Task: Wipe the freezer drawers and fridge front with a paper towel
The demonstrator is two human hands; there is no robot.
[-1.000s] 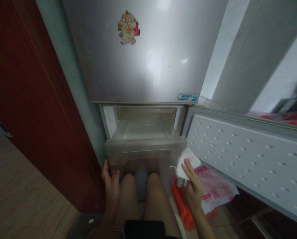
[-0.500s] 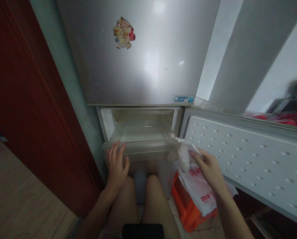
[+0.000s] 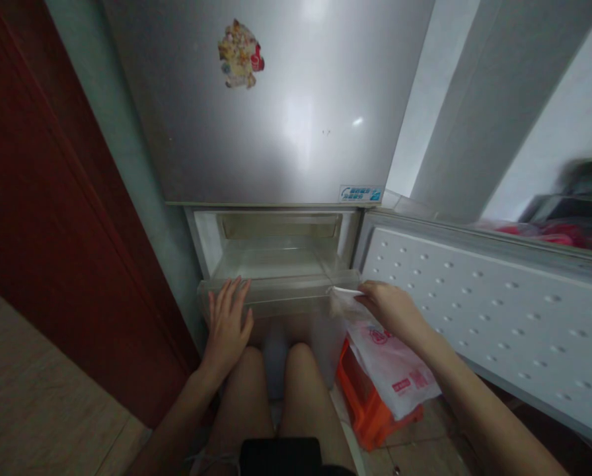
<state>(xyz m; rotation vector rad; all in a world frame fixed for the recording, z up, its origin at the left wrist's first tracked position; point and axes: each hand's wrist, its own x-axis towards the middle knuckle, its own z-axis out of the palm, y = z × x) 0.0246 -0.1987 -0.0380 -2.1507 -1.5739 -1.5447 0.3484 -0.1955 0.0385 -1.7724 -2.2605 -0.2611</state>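
Head | left hand [image 3: 225, 325]: spread wide on drawer [image 3: 289, 289] | right hand [image 3: 390, 307]: grip pinching cloth [image 3: 346, 297]

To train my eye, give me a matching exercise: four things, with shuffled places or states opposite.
1. Clear plastic drawer
2. Small white cloth
3. Orange plastic stool
4. Multicoloured irregular sticker

A. On the silver upper door
B. Pulled out, left hand at its front
C. Held in the right hand
D. Partly hidden by a red-printed white plastic bag

Pairs: 1-B; 2-C; 3-D; 4-A
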